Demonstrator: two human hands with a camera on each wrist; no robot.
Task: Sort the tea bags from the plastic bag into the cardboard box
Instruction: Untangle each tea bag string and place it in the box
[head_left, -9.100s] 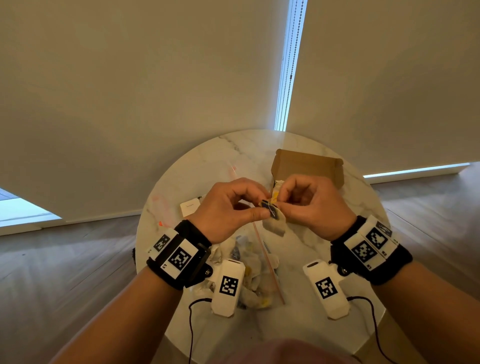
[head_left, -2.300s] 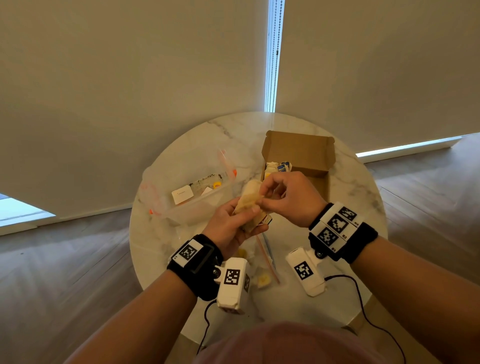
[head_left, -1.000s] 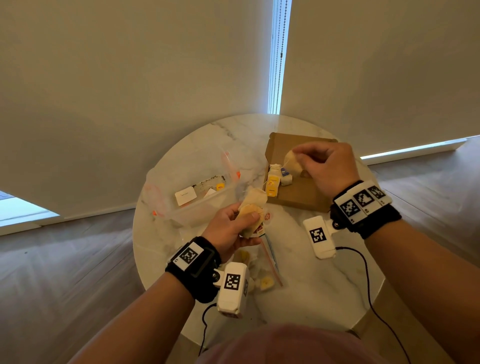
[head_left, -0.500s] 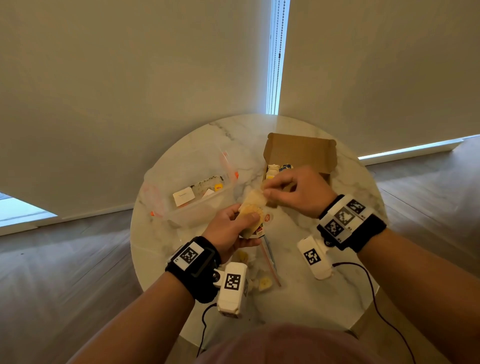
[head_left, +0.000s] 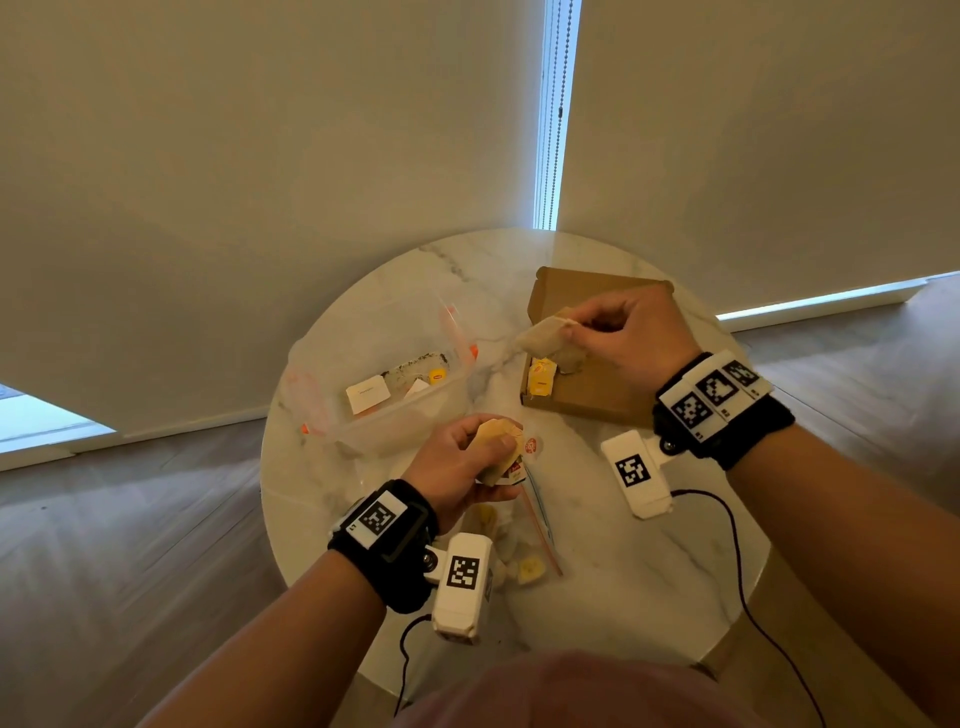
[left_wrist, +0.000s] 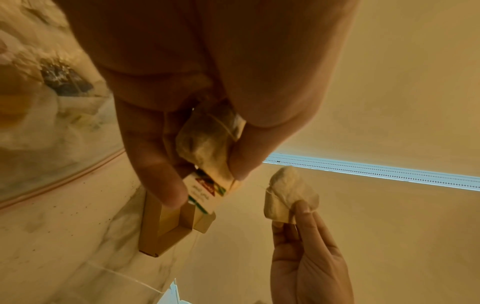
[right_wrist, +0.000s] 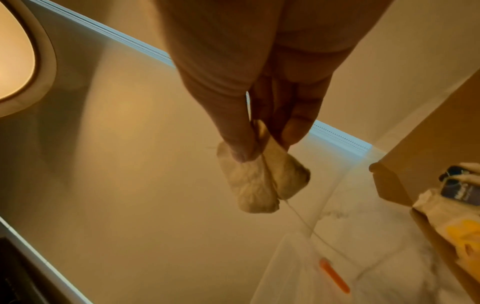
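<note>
Here the right hand (head_left: 618, 332) pinches a tea bag (head_left: 543, 336) over the cardboard box (head_left: 597, 387); the left hand (head_left: 462, 462) grips tea bags (head_left: 493, 447), their red-and-green tag (left_wrist: 207, 191) too blurred to read.

Beige tea bags (head_left: 543, 336), brown cardboard box (head_left: 597, 387), white grey-veined marble table (head_left: 613, 551), seemingly yellow tags (head_left: 540, 376).

head: high, looking down at table (head_left: 597, 545) | wrists: close along fingers | shared: cardboard box (head_left: 597, 384)

Black wristbands (head_left: 387, 545) with square-patterned white tags are worn on both bare forearms; white camera blocks (head_left: 462, 587) hang beneath, black cables (head_left: 737, 566) attached.
</note>
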